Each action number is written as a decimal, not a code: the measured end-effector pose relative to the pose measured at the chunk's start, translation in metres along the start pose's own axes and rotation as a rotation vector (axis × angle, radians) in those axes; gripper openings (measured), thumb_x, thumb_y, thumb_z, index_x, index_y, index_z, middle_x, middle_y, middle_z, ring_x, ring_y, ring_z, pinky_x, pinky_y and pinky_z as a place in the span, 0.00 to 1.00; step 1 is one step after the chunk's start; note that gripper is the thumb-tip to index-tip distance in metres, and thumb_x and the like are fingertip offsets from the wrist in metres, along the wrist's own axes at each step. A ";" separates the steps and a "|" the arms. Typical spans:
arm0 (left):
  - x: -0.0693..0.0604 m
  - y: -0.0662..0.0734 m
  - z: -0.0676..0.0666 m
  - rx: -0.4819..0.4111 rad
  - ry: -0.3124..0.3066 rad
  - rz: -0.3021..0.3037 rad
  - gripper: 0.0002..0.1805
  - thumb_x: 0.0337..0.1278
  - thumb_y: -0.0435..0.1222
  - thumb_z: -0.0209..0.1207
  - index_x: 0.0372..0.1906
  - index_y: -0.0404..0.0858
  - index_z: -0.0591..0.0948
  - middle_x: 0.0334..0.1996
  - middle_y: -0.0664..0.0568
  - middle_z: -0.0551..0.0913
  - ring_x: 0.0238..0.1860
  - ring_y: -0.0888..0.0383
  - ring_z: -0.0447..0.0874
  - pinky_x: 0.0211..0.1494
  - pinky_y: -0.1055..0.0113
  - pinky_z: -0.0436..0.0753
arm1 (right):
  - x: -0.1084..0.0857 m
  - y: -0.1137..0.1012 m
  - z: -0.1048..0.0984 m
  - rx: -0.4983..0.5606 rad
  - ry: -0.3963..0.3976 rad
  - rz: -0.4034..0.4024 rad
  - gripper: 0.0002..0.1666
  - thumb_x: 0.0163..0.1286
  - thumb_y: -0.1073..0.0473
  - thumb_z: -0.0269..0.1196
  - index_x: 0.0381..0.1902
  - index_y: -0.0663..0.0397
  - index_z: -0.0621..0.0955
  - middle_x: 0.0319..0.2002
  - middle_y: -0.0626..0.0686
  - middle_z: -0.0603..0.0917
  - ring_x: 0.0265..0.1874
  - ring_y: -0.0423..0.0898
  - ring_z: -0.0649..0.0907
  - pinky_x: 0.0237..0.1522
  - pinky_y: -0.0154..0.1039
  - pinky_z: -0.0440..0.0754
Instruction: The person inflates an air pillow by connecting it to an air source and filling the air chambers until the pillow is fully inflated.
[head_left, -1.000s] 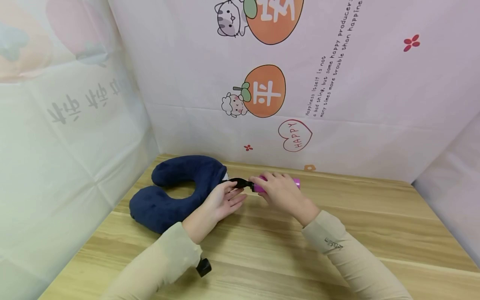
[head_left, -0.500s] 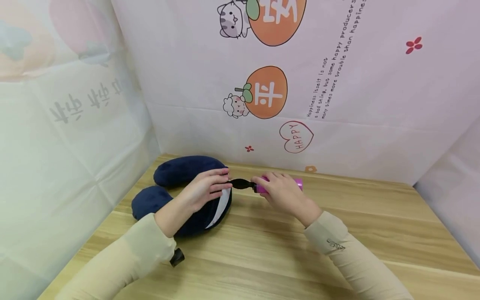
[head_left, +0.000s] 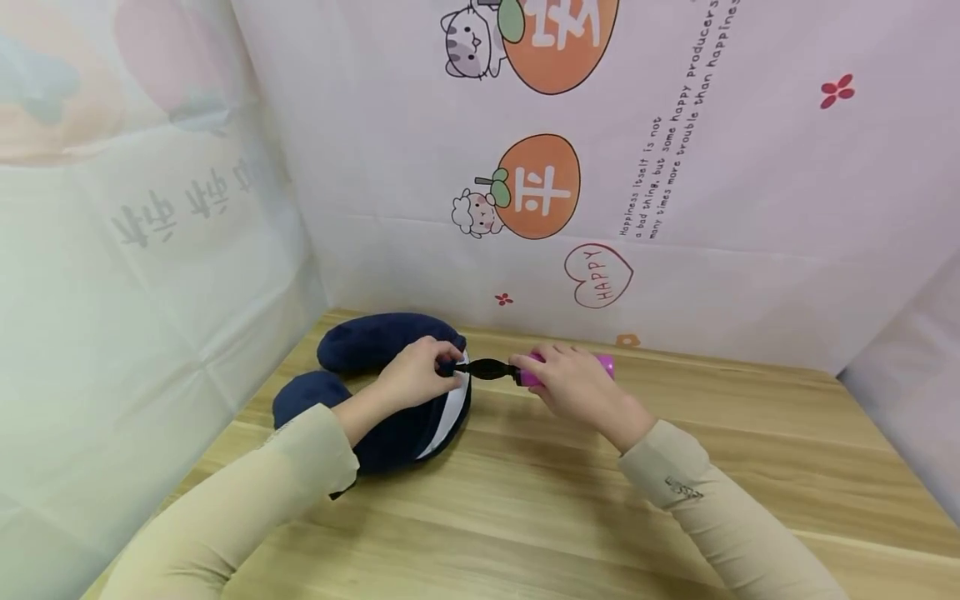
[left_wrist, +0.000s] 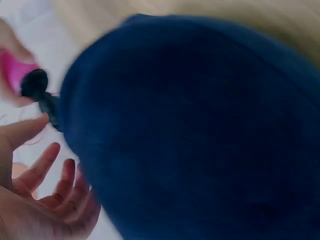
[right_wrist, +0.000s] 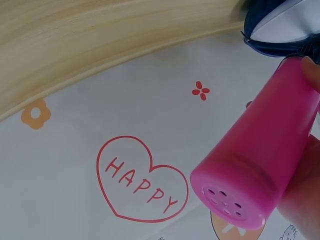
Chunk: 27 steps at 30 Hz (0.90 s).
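My right hand [head_left: 577, 385] grips a magenta cylinder [head_left: 607, 365], which has small holes in its flat end [right_wrist: 225, 202] in the right wrist view. From its other end a slim black part [head_left: 489, 368] points left. A navy U-shaped neck pillow [head_left: 375, 333] lies on the table at left, its white strip [head_left: 450, 412] facing right. Above the pillow is my left hand [head_left: 416, 373], thumb and fingers bent around the tip of the black part. In the left wrist view a gap shows between thumb and fingers; the tip's contact is unclear.
The wooden table [head_left: 570, 500] meets a printed white cloth wall [head_left: 390, 258] at the back. Another cloth wall [head_left: 172, 317] stands close behind the pillow at left. A dark piece [head_left: 343, 492] shows beneath my left sleeve.
My left hand has moved up and left from below the black part, turned over, and its fingers have gone from straight to bent. The right hand keeps holding the cylinder, nearly still.
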<state>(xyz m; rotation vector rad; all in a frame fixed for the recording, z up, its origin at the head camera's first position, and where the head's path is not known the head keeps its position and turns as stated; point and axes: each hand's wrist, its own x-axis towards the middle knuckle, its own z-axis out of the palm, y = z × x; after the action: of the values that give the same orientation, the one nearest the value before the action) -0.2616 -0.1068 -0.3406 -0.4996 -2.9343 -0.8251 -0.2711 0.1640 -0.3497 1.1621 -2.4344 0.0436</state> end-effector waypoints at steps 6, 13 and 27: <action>0.006 -0.001 0.015 0.167 -0.011 -0.092 0.25 0.57 0.48 0.73 0.58 0.47 0.83 0.55 0.45 0.76 0.52 0.45 0.78 0.47 0.44 0.79 | -0.003 0.001 0.001 -0.010 0.011 0.001 0.28 0.63 0.63 0.74 0.61 0.50 0.82 0.49 0.61 0.85 0.49 0.61 0.85 0.52 0.57 0.82; 0.013 -0.007 0.017 0.160 0.037 -0.026 0.14 0.58 0.37 0.72 0.47 0.43 0.82 0.44 0.49 0.81 0.42 0.49 0.81 0.45 0.53 0.81 | -0.004 0.001 0.000 -0.021 0.029 -0.003 0.27 0.63 0.63 0.74 0.60 0.49 0.83 0.48 0.60 0.85 0.48 0.60 0.85 0.51 0.56 0.83; 0.006 -0.016 0.015 0.122 0.095 0.023 0.09 0.62 0.30 0.61 0.44 0.41 0.86 0.51 0.45 0.78 0.36 0.51 0.79 0.38 0.60 0.80 | -0.002 -0.002 -0.002 -0.047 0.032 -0.018 0.28 0.61 0.63 0.75 0.60 0.49 0.83 0.48 0.62 0.85 0.48 0.61 0.85 0.52 0.57 0.82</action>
<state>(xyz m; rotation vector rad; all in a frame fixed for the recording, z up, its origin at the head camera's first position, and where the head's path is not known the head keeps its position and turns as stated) -0.2718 -0.1105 -0.3602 -0.4711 -2.8642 -0.6429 -0.2679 0.1646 -0.3490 1.1533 -2.3839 -0.0008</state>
